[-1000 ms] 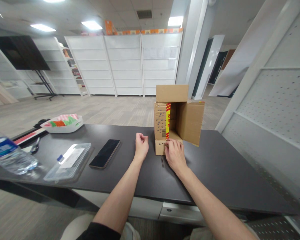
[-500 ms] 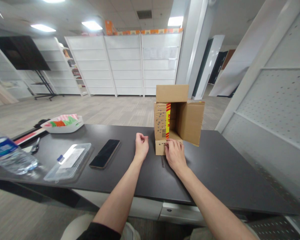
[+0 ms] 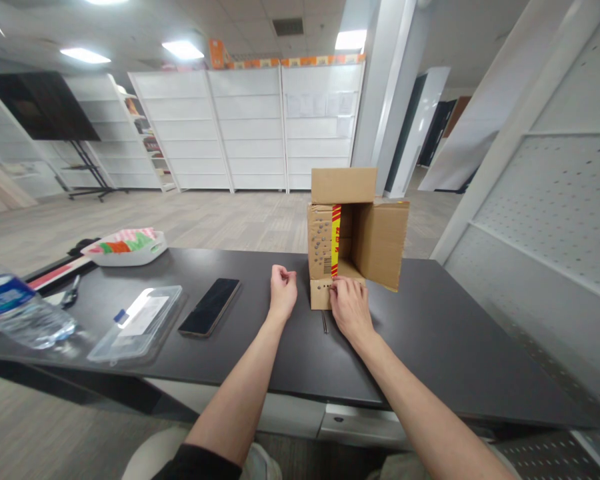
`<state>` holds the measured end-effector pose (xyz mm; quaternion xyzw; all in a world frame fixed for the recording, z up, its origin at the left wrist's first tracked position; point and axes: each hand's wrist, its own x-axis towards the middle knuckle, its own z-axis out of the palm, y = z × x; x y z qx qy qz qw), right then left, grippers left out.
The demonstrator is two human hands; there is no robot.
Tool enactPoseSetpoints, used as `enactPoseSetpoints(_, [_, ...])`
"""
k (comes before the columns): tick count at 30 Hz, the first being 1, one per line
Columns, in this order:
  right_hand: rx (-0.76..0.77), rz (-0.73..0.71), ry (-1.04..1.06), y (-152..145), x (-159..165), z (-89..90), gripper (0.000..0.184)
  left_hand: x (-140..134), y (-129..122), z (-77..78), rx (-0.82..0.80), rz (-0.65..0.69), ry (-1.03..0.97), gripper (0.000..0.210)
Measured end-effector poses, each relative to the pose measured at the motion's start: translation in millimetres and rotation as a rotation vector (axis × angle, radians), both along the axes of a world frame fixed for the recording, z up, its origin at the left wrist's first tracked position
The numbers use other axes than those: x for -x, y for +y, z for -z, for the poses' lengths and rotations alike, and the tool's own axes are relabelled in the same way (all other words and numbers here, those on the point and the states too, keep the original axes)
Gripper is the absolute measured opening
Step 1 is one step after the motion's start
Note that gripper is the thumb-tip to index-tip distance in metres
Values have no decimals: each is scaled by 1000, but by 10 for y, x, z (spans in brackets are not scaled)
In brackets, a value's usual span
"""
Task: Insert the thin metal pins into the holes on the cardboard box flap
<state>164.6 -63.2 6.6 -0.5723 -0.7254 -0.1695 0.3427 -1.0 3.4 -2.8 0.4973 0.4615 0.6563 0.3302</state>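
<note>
Cardboard box: standing on the dark worktop, right of centre, nearer the far edge, its opening facing the person. Upper flap sticking up; right flap swinging wide toward the far right corner. Left-hand panel carrying grey round spots, a yellow-and-red tape strip running down beside it. Lower flap hanging toward the near edge, showing a row of small dark dots.

Right hand: touching the lower flap, fingers bending, thumb and forefinger nearly closing at the dots. Cannot tell whether anything small is between them. Thin metal rod poking out beneath the flap, pointing at the near edge, just beside this hand.

Left hand: curling into a loose fist left of the box, apart from it; cannot tell what, if anything, it is holding. Phone lying flat farther left; clear plastic case resting beyond that, close to the near edge.
</note>
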Motion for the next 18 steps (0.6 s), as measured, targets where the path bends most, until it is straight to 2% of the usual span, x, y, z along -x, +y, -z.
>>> enactPoseSetpoints(18, [44,2,-16,-5,-2,-32,15,-6,-15,-37,-18,-24,9,23])
